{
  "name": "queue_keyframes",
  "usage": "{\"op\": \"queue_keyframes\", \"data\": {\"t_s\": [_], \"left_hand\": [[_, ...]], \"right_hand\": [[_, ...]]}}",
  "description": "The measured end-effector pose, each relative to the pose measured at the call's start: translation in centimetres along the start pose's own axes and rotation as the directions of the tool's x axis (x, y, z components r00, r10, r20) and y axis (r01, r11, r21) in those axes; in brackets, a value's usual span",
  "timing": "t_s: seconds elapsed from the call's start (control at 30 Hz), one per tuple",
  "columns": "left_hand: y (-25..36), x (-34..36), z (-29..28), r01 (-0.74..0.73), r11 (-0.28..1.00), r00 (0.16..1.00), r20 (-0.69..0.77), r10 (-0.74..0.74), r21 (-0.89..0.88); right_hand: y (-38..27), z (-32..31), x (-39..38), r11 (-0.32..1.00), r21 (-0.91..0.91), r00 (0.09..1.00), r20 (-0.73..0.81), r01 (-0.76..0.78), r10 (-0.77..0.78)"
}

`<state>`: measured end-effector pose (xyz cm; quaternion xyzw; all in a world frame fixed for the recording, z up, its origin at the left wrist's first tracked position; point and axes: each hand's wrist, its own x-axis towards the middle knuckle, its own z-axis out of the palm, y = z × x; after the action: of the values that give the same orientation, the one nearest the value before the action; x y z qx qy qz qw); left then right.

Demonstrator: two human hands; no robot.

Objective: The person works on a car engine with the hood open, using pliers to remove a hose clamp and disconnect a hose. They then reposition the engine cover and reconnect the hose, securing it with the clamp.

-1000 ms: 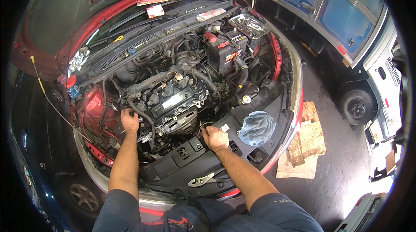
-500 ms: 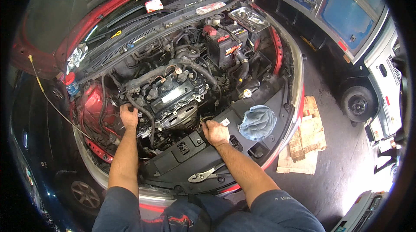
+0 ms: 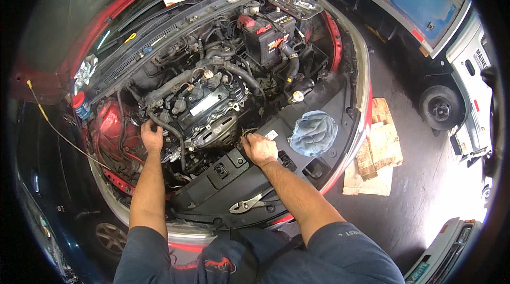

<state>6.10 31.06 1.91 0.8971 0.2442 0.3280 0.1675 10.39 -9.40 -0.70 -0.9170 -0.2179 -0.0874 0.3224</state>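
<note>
In the red car's open engine bay, my left hand [image 3: 152,137] reaches down beside the left end of the engine [image 3: 210,109], close to a black hose [image 3: 171,129]. Its fingers are bent, and whatever they grip is hidden. My right hand [image 3: 260,149] rests at the rear edge of the black plastic front cover [image 3: 212,191], its fingers curled down toward the engine's front. Thin wires show by its fingertips, but what it holds I cannot make out. Locking pliers [image 3: 248,204] lie on the cover near my right forearm. A crumpled blue cloth [image 3: 313,133] sits farther right on it.
A battery [image 3: 268,40] stands at the back right, with a metal tray of small parts [image 3: 296,5] behind it. A yellow-handled dipstick [image 3: 42,110] leans at the left, near a red-capped blue bottle [image 3: 81,105]. Flattened cardboard [image 3: 380,148] lies on the floor beside a parked truck [image 3: 462,87].
The view has shifted slightly, so the car sits a little higher and farther left in the picture. Both hands keep their places against the engine and the cover.
</note>
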Motion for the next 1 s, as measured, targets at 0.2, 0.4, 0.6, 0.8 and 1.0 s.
{"op": "queue_keyframes", "data": {"t_s": [0.2, 0.4, 0.6, 0.8, 1.0], "left_hand": [[-0.4, -0.1, 0.2, -0.017, 1.000, 1.000, -0.009, 0.017, 0.002], [-1.1, 0.3, 0.4, -0.002, 0.999, 1.000, 0.003, 0.002, 0.036], [-0.6, 0.2, 0.4, 0.080, 0.992, 0.997, 0.027, -0.078, -0.099], [0.4, 0.3, 0.5, 0.143, 0.990, 0.989, 0.032, -0.142, -0.019], [3.9, -0.9, 0.0, 0.100, 0.967, 0.985, -0.159, -0.063, 0.234]], "right_hand": [[-0.1, -0.3, 0.1, 1.000, 0.016, 1.000, 0.011, -0.011, 0.011], [-0.2, -0.5, 0.1, 0.999, 0.011, 0.995, 0.086, -0.044, 0.043], [0.0, -0.2, 0.1, 1.000, 0.023, 1.000, -0.003, -0.007, 0.007], [0.2, -0.1, 0.0, 0.999, 0.042, 1.000, -0.022, 0.000, 0.001], [-0.1, -0.7, 0.4, 0.981, 0.129, 0.989, 0.036, -0.145, 0.141]]}}
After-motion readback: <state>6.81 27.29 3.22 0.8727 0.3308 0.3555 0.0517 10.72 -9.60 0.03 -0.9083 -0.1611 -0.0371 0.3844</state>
